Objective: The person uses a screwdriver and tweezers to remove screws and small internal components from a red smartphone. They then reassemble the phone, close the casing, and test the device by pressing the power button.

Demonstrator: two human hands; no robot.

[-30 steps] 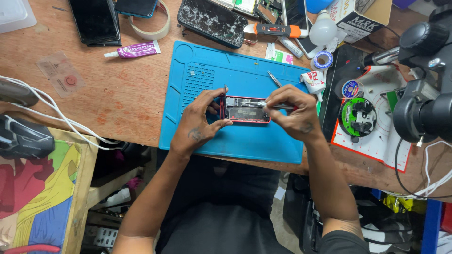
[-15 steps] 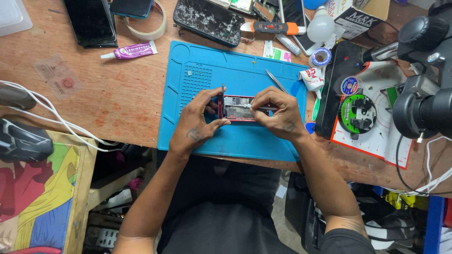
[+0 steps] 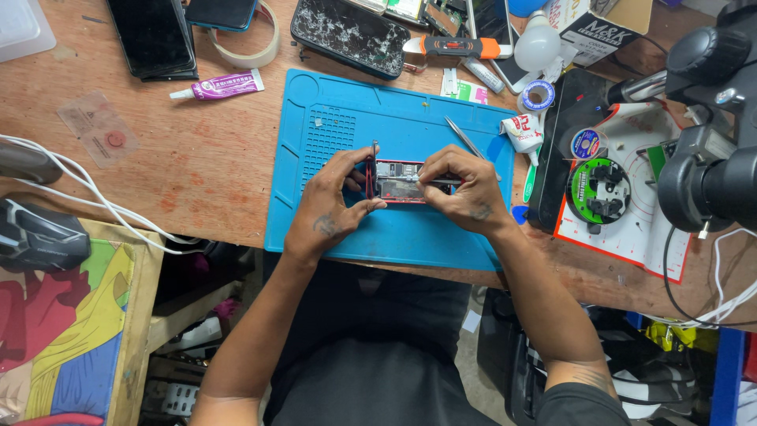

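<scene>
Currently I am logging the bench from its left edge across. White cables point(image 3: 87, 197) are trailing over the wooden table point(image 3: 197, 166), with a dark handset point(image 3: 151, 35) lying face up at the far left corner and a purple glue tube point(image 3: 222, 85) just beside it, near a roll of tape point(image 3: 251, 47). A phone with a cracked back point(image 3: 348, 35) is lying above the blue work mat point(image 3: 410, 229).

My left hand point(image 3: 331, 211) is resting on the mat and pinching the left end of the opened red phone point(image 3: 400, 181), thumb below and fingers above, so that grip is closed on the phone's frame. The phone is lying flat near the middle of the mat, its inner parts facing up.

My right hand point(image 3: 461, 189) is curling over the phone's right end, fingers drawn in tight and pressing down on it; a thin metal tool seems to be under the fingertips, but I cannot tell for sure. Tweezers point(image 3: 467, 140) are lying on the mat just behind that hand.

Further right, a white crumpled tube point(image 3: 524, 130) is sitting at the mat's edge, a green round fixture point(image 3: 599, 191) is sitting on a white sheet, and a black microscope point(image 3: 710, 142) is overhanging the right side.
</scene>
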